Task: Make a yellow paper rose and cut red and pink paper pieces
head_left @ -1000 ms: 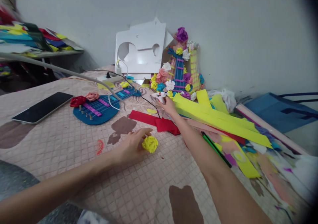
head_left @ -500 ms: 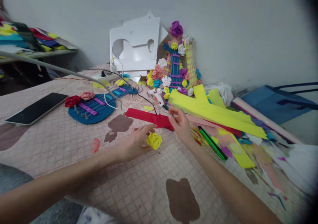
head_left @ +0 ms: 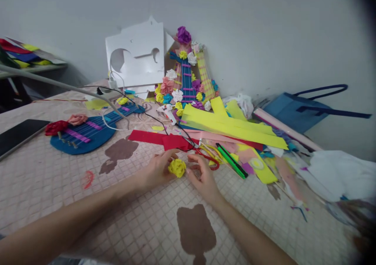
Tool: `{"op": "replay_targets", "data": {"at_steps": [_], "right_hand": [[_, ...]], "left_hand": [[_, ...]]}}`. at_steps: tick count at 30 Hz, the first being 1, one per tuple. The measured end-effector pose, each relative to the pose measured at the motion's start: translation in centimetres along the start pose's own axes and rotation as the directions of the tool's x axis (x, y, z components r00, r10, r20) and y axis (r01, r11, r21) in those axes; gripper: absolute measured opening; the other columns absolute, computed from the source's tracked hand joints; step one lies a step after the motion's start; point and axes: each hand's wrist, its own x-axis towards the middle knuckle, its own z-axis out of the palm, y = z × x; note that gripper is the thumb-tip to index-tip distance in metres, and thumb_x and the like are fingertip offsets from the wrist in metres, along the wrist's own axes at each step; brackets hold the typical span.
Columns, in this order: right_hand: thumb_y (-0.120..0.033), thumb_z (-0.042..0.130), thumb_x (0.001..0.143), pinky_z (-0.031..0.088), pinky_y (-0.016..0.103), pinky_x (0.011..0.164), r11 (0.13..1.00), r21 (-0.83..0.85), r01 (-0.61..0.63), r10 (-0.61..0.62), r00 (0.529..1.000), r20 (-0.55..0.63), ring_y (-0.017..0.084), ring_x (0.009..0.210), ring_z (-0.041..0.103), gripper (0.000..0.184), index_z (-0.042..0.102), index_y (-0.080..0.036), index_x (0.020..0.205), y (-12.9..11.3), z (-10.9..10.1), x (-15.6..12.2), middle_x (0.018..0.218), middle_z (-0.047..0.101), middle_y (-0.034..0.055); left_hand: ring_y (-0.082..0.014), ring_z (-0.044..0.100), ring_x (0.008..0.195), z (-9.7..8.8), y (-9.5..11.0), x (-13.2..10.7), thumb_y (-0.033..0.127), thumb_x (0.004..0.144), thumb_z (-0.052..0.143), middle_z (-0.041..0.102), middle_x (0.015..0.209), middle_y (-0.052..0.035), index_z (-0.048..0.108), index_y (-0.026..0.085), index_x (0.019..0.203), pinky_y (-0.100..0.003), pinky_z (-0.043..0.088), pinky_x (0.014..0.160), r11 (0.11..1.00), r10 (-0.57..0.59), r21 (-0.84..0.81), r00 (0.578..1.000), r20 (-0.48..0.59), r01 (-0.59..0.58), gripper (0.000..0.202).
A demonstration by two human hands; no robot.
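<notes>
My left hand (head_left: 158, 169) holds a yellow crepe-paper flower (head_left: 177, 168) between its fingertips, just above the table. On the flower's right side is my right hand (head_left: 202, 176), its fingers curved and apart and its thumb close to the petals; whether it touches them I cannot tell. Beyond both hands lie red paper strips (head_left: 149, 136). Scissors with red handles (head_left: 216, 164) rest behind my right hand, partly hidden. Farther back, a white glue gun (head_left: 167, 112) stands by its dark cord.
A blue guitar-shaped craft (head_left: 94, 133) and a tablet (head_left: 22, 135) lie on the left. Flower-covered guitars (head_left: 187, 80) lean on the wall beside a white cut-out board (head_left: 135, 61). Yellow paper strips (head_left: 232, 126), a green cutter (head_left: 232, 161) and a blue bag (head_left: 296, 110) are on the right.
My right hand has come back from near the glue gun to the flower's side, uncovering the scissors. My left hand keeps the flower. The whole view has shifted to the right.
</notes>
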Motion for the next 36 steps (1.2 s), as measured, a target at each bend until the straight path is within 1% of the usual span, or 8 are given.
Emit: {"op": "replay_targets", "data": {"at_steps": [4, 7, 10, 16, 23, 28, 33, 36], "right_hand": [[-0.017, 0.055, 0.080, 0.050, 0.037, 0.082, 0.999, -0.045, 0.023, -0.024, 1.000, -0.013, 0.022, 0.108, 0.052, 0.042, 0.048, -0.026, 0.121, -0.5, 0.3, 0.1, 0.118, 0.052, 0.0077], [-0.018, 0.055, 0.078, 0.050, 0.038, 0.082, 0.997, -0.075, 0.022, -0.023, 1.000, -0.014, 0.024, 0.110, 0.050, 0.044, 0.048, -0.027, 0.121, -1.1, 0.4, 0.1, 0.119, 0.052, 0.0082], [-0.017, 0.056, 0.077, 0.048, 0.041, 0.087, 0.994, -0.106, 0.033, -0.033, 0.999, 0.005, 0.025, 0.114, 0.048, 0.047, 0.048, -0.027, 0.122, -1.3, 0.8, 0.2, 0.122, 0.050, 0.0085], [-0.015, 0.058, 0.074, 0.043, 0.046, 0.095, 0.986, -0.154, 0.062, -0.055, 0.997, 0.044, 0.026, 0.118, 0.045, 0.053, 0.043, -0.024, 0.124, -1.0, 1.6, 0.1, 0.123, 0.048, 0.0110], [-0.013, 0.058, 0.073, 0.038, 0.047, 0.100, 0.980, -0.176, 0.092, -0.083, 0.995, 0.054, 0.026, 0.117, 0.044, 0.054, 0.042, -0.023, 0.124, -0.8, 1.8, 0.1, 0.122, 0.047, 0.0117], [-0.012, 0.058, 0.073, 0.038, 0.046, 0.101, 0.978, -0.186, 0.089, -0.079, 0.995, 0.061, 0.026, 0.118, 0.044, 0.055, 0.042, -0.024, 0.124, -0.6, 1.9, 0.1, 0.122, 0.046, 0.0112], [-0.013, 0.058, 0.073, 0.038, 0.047, 0.101, 0.978, -0.196, 0.076, -0.064, 0.996, 0.067, 0.026, 0.118, 0.044, 0.053, 0.043, -0.025, 0.123, -0.7, 1.8, 0.0, 0.122, 0.047, 0.0109], [-0.014, 0.060, 0.073, 0.038, 0.048, 0.101, 0.977, -0.200, 0.078, -0.064, 0.995, 0.078, 0.027, 0.118, 0.044, 0.054, 0.044, -0.025, 0.124, -0.9, 1.9, 0.0, 0.123, 0.046, 0.0109]], "left_hand": [[-0.0204, 0.062, 0.094, -0.3, -0.6, -0.4, 0.021, 0.071, 0.064, 0.059, 0.114, -0.0070, 0.032, 0.024, 0.131, -0.034, 0.048, 0.080, 0.999, 0.015, -0.043, 1.000, 0.006, -0.015, 0.068], [-0.0198, 0.062, 0.093, -0.2, -0.7, -0.6, 0.024, 0.074, 0.064, 0.059, 0.114, -0.0065, 0.031, 0.025, 0.130, -0.037, 0.045, 0.084, 0.999, 0.031, 0.006, 0.999, -0.009, -0.031, 0.065], [-0.0212, 0.062, 0.095, 0.0, -0.6, -0.7, 0.027, 0.076, 0.063, 0.060, 0.114, -0.0073, 0.031, 0.025, 0.129, -0.039, 0.043, 0.085, 0.997, 0.035, 0.065, 0.999, -0.027, -0.033, 0.062], [-0.0220, 0.060, 0.100, -0.1, -0.3, -0.6, 0.024, 0.074, 0.064, 0.060, 0.115, -0.0075, 0.031, 0.024, 0.131, -0.038, 0.043, 0.086, 0.997, 0.022, 0.070, 1.000, 0.000, -0.022, 0.066], [-0.0237, 0.058, 0.105, -0.1, -0.3, -0.6, 0.022, 0.074, 0.063, 0.059, 0.119, -0.0085, 0.032, 0.024, 0.129, -0.040, 0.040, 0.089, 0.994, 0.035, 0.099, 0.999, 0.008, -0.036, 0.063], [-0.0253, 0.056, 0.109, -0.4, -0.2, -0.7, 0.030, 0.073, 0.066, 0.053, 0.128, -0.0106, 0.030, 0.025, 0.132, -0.041, 0.040, 0.092, 0.993, 0.032, 0.110, 0.998, 0.050, -0.038, 0.069], [-0.0248, 0.057, 0.109, -0.4, -0.4, -0.7, 0.027, 0.076, 0.063, 0.056, 0.124, -0.0097, 0.036, 0.024, 0.129, -0.041, 0.040, 0.092, 0.992, 0.048, 0.117, 0.999, 0.023, -0.051, 0.059], [-0.0249, 0.056, 0.109, -0.3, -0.5, -0.7, 0.025, 0.076, 0.063, 0.056, 0.123, -0.0094, 0.037, 0.024, 0.128, -0.041, 0.040, 0.093, 0.991, 0.051, 0.123, 0.998, 0.024, -0.054, 0.059]]}}
